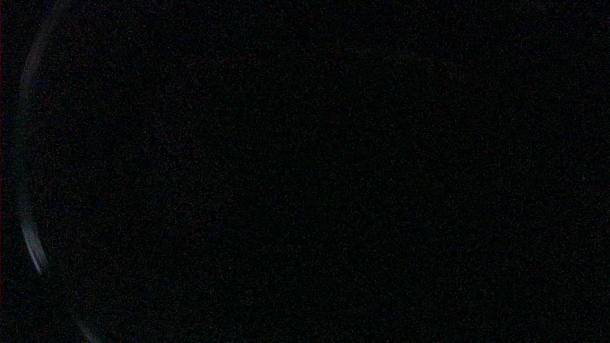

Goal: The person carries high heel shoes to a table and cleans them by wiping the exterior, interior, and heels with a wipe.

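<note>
The head view is almost wholly black, with only fine speckled noise across it. Neither my left hand nor my right hand can be made out. Whatever lies before me is lost in the dark.
A thin, curved band of pale light (35, 245) runs down the left rim, brightest towards its lower part. It looks like a glint at the lens edge, though its source cannot be told. A very faint brownish smear shows right of the upper middle.
</note>
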Motion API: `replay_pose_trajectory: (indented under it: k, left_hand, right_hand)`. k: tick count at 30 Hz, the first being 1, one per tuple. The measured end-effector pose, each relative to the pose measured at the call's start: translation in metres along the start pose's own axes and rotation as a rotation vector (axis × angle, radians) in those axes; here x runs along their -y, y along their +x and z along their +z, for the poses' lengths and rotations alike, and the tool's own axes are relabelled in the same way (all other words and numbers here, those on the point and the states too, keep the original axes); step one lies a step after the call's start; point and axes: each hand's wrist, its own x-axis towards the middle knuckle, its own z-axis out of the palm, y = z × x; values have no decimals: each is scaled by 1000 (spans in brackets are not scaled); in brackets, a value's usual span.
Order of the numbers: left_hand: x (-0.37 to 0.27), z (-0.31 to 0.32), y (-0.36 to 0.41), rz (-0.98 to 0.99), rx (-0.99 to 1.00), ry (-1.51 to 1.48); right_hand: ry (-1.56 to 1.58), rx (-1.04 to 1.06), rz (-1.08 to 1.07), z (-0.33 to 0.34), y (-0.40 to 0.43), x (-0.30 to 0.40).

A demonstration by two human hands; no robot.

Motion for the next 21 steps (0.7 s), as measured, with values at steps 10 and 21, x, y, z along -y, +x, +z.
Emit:
replay_pose_trajectory:
  k: [10,21]
  left_hand:
    - [13,-2,-30,-202,-8,-42]
    - [160,-28,-130,-1034,-124,329]
  right_hand:
    - [0,118,62,44,6,-29]
    - [-7,202,75,71,14,-43]
